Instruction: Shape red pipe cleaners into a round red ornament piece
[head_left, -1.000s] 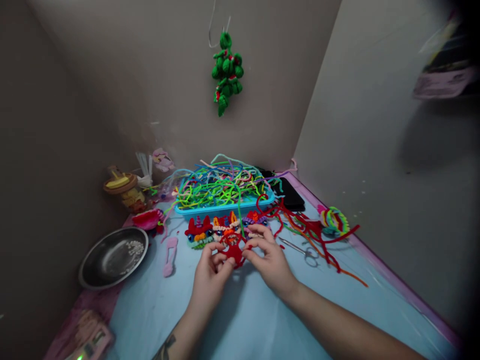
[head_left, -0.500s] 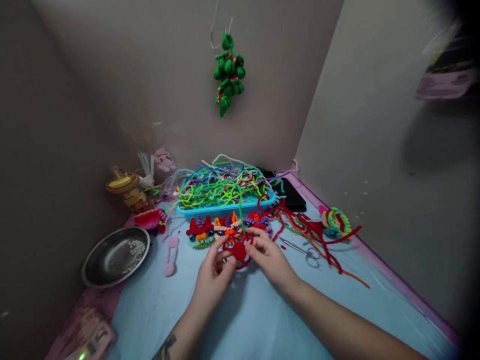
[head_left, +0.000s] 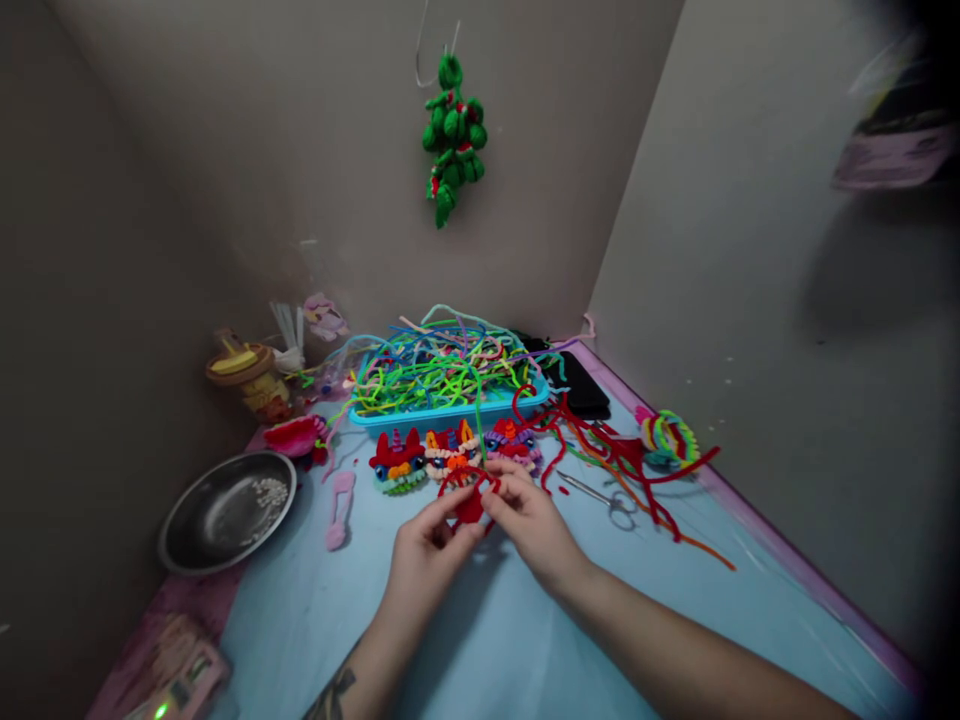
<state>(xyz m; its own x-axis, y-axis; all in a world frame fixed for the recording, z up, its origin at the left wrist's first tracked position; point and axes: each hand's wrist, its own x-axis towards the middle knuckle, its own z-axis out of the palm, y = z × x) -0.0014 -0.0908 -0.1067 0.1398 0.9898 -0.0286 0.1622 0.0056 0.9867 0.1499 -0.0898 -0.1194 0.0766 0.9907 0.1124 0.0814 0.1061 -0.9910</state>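
Note:
My left hand and my right hand meet over the light blue table, both pinching a small red pipe-cleaner piece between their fingertips. Thin red loops of it stick up between the two hands. Just behind it stand three finished pipe-cleaner figures in a row: a red one, an orange and red one and a purple one.
A blue tray heaped with coloured pipe cleaners sits at the back. Loose red pipe cleaners, scissors and a coiled multicoloured ring lie to the right. A metal bowl is at left. A green ornament hangs on the wall.
Both hands have kept hold of the red piece and turned it, bringing their fingertips closer together. The view shifted slightly.

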